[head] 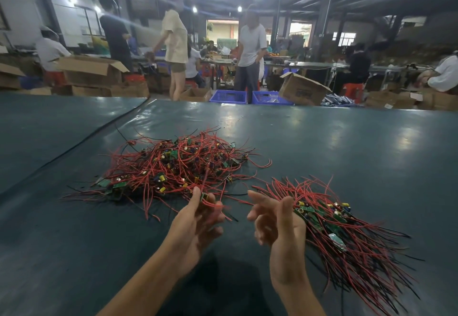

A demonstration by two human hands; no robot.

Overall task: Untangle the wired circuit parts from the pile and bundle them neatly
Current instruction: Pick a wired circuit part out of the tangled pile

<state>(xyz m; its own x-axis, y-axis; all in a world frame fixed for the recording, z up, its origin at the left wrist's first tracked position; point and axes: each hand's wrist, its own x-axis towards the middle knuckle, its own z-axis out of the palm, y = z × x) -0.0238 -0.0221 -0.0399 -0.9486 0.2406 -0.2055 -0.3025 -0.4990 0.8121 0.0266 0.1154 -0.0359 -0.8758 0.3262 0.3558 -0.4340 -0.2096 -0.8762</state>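
Right now the dark covered table spreads wide before me, with all my work on its near half. Biggest on it is the tangled pile, a heap of red and black leads knotted through with small green boards and yellow and blue components, lying ahead and to my left. Smaller, at my right, lies the sorted bundle, its boards gathered together and its leads lying roughly parallel. My left hand is raised at the pile's near edge, thumb and fingertips pinching one circuit part whose red leads run back into the heap. My right hand hovers between pile and bundle, fingers spread and loosely bent, gripping nothing. Its back is just beside the bundle's boards, and I cannot tell whether it touches them.

To pull this one free cleanly, I judge it best to grip the board rather than a lead and draw slowly toward me. The free hand can hold down or comb off any strands that come along, so nothing snaps or drags the heap. After that the part should join the bundle with its board end matching the others.
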